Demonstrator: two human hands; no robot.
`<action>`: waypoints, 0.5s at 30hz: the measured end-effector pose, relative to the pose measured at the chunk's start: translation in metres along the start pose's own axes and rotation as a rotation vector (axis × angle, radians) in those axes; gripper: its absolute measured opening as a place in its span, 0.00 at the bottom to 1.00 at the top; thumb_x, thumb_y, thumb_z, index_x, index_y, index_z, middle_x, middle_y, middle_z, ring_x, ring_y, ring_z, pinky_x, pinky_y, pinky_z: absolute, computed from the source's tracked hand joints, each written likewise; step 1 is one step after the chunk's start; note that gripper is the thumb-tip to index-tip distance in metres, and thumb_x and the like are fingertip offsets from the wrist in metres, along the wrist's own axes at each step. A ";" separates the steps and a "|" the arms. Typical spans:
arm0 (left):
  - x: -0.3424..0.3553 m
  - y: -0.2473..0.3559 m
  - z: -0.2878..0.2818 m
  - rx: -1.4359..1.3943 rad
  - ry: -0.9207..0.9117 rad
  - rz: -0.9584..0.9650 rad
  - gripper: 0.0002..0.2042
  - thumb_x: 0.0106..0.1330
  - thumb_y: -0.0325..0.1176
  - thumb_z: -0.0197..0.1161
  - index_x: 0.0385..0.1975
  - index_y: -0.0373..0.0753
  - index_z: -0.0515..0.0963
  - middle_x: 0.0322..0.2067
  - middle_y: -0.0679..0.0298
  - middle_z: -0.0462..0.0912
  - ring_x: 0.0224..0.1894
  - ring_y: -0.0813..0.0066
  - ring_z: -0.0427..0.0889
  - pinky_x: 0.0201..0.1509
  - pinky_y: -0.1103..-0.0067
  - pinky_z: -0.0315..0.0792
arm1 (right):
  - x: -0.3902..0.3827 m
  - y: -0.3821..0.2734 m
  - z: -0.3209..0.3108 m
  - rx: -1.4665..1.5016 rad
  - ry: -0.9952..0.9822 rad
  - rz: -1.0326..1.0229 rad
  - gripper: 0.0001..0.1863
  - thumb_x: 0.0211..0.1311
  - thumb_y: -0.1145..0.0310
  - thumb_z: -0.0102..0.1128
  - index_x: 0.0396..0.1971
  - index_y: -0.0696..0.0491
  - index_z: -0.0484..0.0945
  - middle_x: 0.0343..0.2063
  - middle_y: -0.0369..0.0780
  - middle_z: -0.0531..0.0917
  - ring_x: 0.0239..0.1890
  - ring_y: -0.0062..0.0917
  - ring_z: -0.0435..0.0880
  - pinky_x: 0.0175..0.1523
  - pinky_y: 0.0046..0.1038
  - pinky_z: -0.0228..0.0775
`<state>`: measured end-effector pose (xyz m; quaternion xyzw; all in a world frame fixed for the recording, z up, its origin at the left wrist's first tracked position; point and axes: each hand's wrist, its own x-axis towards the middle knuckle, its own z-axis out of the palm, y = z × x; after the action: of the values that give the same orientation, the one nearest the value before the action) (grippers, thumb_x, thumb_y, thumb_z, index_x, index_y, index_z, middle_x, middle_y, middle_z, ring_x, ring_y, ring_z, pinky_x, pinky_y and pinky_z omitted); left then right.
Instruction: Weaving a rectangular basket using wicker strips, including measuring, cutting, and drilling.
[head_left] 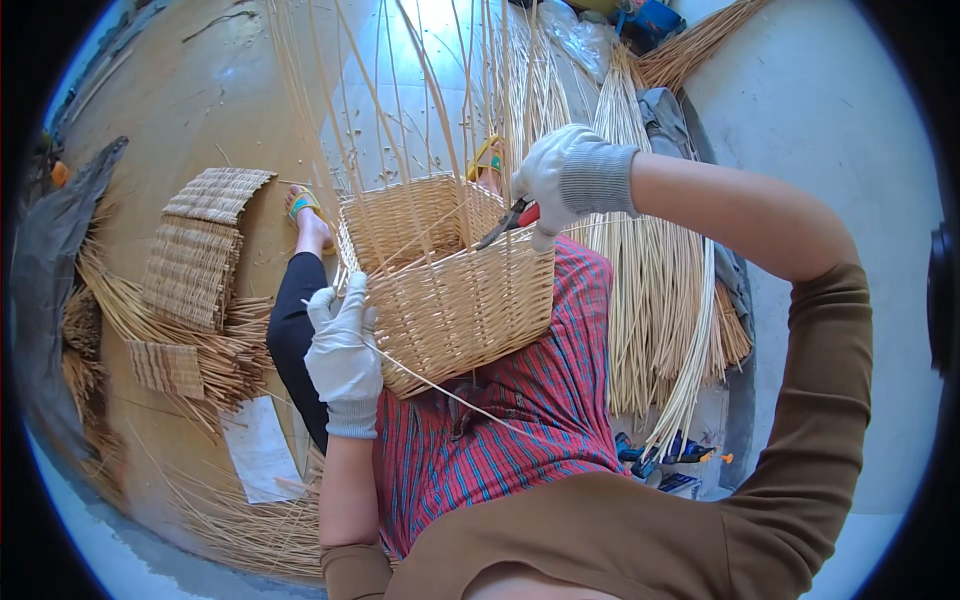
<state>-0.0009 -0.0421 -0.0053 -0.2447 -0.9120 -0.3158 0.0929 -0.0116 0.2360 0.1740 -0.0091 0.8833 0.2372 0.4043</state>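
A half-woven rectangular wicker basket [455,290] rests on my lap, on a red checked cloth [520,420]. Long upright willow stakes [400,90] rise from its rim. My left hand [343,352], in a white glove, grips the basket's near left corner. My right hand [563,178], also gloved, holds red-handled shears [508,220] at the basket's right rim, their blades pointing in among the stakes. A loose thin rod [450,392] trails from the basket across the cloth.
Flat woven wicker panels [195,255] and willow offcuts lie on the floor to the left. A thick bundle of pale willow rods [655,290] lies to the right. My feet in yellow sandals [305,205] show beyond the basket. Small tools [670,455] sit at lower right.
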 end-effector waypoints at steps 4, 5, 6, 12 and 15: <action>0.007 0.010 -0.001 0.055 0.011 -0.016 0.25 0.60 0.36 0.69 0.59 0.53 0.76 0.45 0.62 0.72 0.34 0.64 0.82 0.37 0.71 0.78 | 0.009 0.004 0.010 -0.018 0.127 -0.044 0.32 0.42 0.34 0.69 0.32 0.50 0.87 0.26 0.40 0.84 0.31 0.33 0.84 0.35 0.38 0.76; 0.009 0.012 -0.001 0.068 0.009 -0.028 0.25 0.59 0.38 0.69 0.59 0.53 0.76 0.43 0.63 0.71 0.32 0.64 0.80 0.35 0.71 0.77 | 0.004 -0.003 0.009 -0.004 0.149 0.017 0.30 0.41 0.37 0.72 0.28 0.52 0.87 0.22 0.39 0.83 0.29 0.33 0.84 0.32 0.38 0.74; 0.011 0.011 0.002 0.077 0.032 -0.024 0.24 0.60 0.38 0.69 0.59 0.52 0.77 0.40 0.63 0.70 0.30 0.64 0.78 0.34 0.70 0.76 | 0.010 -0.005 0.020 -0.018 0.240 -0.007 0.28 0.40 0.40 0.73 0.29 0.52 0.87 0.22 0.39 0.83 0.30 0.33 0.85 0.33 0.38 0.75; 0.018 0.020 0.007 0.010 0.076 -0.011 0.15 0.60 0.34 0.70 0.48 0.47 0.81 0.40 0.64 0.73 0.31 0.66 0.81 0.34 0.70 0.76 | -0.023 0.022 0.013 -0.006 0.243 -0.063 0.30 0.42 0.50 0.77 0.48 0.43 0.80 0.37 0.37 0.82 0.45 0.30 0.83 0.45 0.35 0.76; 0.020 0.023 0.016 -0.066 0.200 0.051 0.11 0.59 0.31 0.70 0.41 0.44 0.82 0.41 0.63 0.75 0.33 0.66 0.82 0.35 0.71 0.77 | -0.028 0.043 0.023 -0.093 0.236 0.014 0.31 0.40 0.51 0.78 0.49 0.39 0.81 0.41 0.36 0.80 0.49 0.31 0.79 0.51 0.35 0.72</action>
<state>-0.0068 -0.0093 0.0010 -0.2378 -0.8808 -0.3660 0.1835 0.0142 0.2791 0.1988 -0.0494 0.9129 0.2779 0.2948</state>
